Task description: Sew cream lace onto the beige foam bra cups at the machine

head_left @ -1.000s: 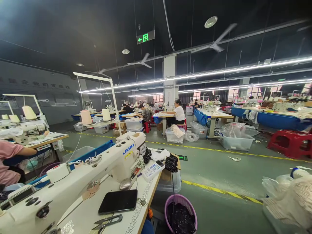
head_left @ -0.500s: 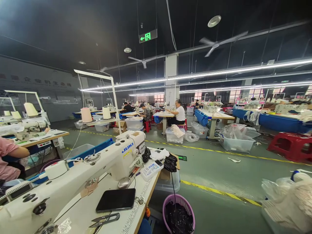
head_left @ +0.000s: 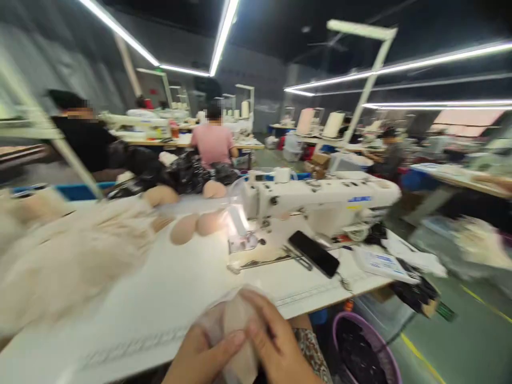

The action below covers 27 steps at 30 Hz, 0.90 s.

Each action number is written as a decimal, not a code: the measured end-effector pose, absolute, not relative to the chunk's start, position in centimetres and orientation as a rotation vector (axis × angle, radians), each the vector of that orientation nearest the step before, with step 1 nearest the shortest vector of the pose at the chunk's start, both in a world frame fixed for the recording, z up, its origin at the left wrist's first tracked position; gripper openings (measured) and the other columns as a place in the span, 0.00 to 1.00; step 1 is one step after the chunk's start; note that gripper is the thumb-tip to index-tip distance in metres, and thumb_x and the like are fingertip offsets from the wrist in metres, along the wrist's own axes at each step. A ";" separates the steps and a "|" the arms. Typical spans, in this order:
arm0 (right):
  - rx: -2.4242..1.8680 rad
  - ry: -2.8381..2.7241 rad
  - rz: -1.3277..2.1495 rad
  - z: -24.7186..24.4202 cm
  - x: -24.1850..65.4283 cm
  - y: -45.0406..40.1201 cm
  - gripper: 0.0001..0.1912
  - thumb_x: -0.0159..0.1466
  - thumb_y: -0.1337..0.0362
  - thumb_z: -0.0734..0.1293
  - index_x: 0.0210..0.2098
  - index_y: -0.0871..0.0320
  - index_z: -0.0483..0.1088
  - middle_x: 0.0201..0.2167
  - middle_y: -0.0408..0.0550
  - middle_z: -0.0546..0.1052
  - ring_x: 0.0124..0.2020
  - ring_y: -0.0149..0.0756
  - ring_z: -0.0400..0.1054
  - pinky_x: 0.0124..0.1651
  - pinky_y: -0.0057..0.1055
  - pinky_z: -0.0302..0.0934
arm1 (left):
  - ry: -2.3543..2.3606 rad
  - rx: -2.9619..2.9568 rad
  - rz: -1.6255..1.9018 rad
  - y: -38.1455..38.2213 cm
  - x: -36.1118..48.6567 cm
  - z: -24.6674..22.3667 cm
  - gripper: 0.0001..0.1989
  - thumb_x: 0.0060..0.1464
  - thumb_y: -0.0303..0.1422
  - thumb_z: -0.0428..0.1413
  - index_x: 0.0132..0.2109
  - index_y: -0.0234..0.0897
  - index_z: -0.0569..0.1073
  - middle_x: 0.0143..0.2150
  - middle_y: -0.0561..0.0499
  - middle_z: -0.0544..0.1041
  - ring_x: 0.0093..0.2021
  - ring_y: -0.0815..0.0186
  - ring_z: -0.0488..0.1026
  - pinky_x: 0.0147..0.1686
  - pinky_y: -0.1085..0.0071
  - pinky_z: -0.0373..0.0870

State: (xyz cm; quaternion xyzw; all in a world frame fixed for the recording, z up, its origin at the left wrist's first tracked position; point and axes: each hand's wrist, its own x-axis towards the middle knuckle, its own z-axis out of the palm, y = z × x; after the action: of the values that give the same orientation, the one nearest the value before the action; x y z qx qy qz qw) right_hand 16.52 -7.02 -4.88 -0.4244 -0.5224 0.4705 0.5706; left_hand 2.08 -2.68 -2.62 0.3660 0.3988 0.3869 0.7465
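Both hands grip a pale cloth (head_left: 237,314) in front of the sewing machine (head_left: 320,192), near the table's front edge. The left hand (head_left: 198,349) and the right hand (head_left: 276,341) curl around its sides, thumbs on the near face and almost meeting (blur hides whether it is one layer or several). For good handling, a light, even pinch from both thumbs should keep such thin-looking stuff from slipping or creasing; working it well in front of the machine seems wise, away from the dark scissors (head_left: 298,258) just before the machine's arm.

The white table (head_left: 172,288) runs out to the left of the machine, where a heap of pale fabric (head_left: 80,256) spreads and some rounded beige pads (head_left: 184,229) lie nearer the machine. A black phone (head_left: 314,253) rests in front of the machine, beside the scissors. Below and right of it, a purple basket (head_left: 335,325) stands on the green floor (head_left: 468,333). Beyond the machine, a person in a pink top (head_left: 212,141) sits among other work tables, under strip lights (head_left: 226,32).
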 end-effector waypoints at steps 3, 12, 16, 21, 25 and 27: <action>-1.105 -0.860 1.253 -5.2 17.3 -5.7 0.30 0.69 0.40 0.69 0.66 0.43 0.71 0.68 0.47 0.73 0.70 0.51 0.64 0.71 0.49 0.60 | 0.578 0.743 0.706 -2.8 0.7 -2.3 0.34 0.39 0.45 0.78 0.52 0.34 0.83 0.45 0.40 0.84 0.46 0.48 0.80 0.41 0.64 0.75; -0.979 -0.634 1.275 -5.0 15.6 -5.4 0.44 0.57 0.54 0.83 0.67 0.49 0.63 0.56 0.53 0.81 0.54 0.50 0.78 0.59 0.46 0.71 | 0.593 0.700 0.920 -1.0 0.9 -2.0 0.22 0.55 0.39 0.70 0.55 0.36 0.83 0.47 0.41 0.84 0.48 0.53 0.79 0.48 0.64 0.75; -0.998 -0.663 1.250 -5.1 15.4 -5.2 0.41 0.58 0.52 0.82 0.65 0.50 0.66 0.60 0.53 0.79 0.57 0.49 0.76 0.64 0.44 0.68 | 0.682 0.612 0.960 -0.4 1.4 -1.8 0.22 0.55 0.43 0.70 0.52 0.34 0.84 0.44 0.40 0.85 0.45 0.53 0.80 0.44 0.64 0.75; -1.026 -0.653 1.217 -4.7 16.1 -4.4 0.35 0.58 0.50 0.81 0.60 0.50 0.69 0.57 0.53 0.80 0.56 0.51 0.76 0.58 0.45 0.72 | 0.657 0.636 0.885 -0.6 1.7 -1.6 0.22 0.53 0.44 0.72 0.48 0.32 0.84 0.45 0.38 0.85 0.47 0.51 0.80 0.48 0.62 0.76; -1.095 -0.653 1.119 -5.2 17.1 -4.2 0.29 0.57 0.51 0.81 0.53 0.51 0.72 0.49 0.50 0.83 0.44 0.47 0.79 0.46 0.42 0.77 | 0.717 0.631 0.913 -0.8 1.7 -2.4 0.20 0.50 0.46 0.74 0.40 0.34 0.83 0.42 0.41 0.85 0.47 0.51 0.79 0.47 0.63 0.75; -1.131 -0.702 1.037 -5.5 17.4 -4.5 0.28 0.58 0.53 0.81 0.53 0.51 0.73 0.47 0.50 0.83 0.43 0.45 0.79 0.45 0.39 0.76 | 0.724 0.651 0.909 -0.7 1.7 -2.8 0.20 0.50 0.47 0.74 0.38 0.34 0.82 0.41 0.42 0.85 0.46 0.52 0.79 0.47 0.63 0.75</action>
State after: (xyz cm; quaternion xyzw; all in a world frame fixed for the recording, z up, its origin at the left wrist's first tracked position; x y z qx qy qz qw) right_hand 17.44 -4.47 -5.54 -0.5009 -0.3109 0.4590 0.6646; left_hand 1.70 -0.75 -2.75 0.3022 0.3360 0.4218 0.7861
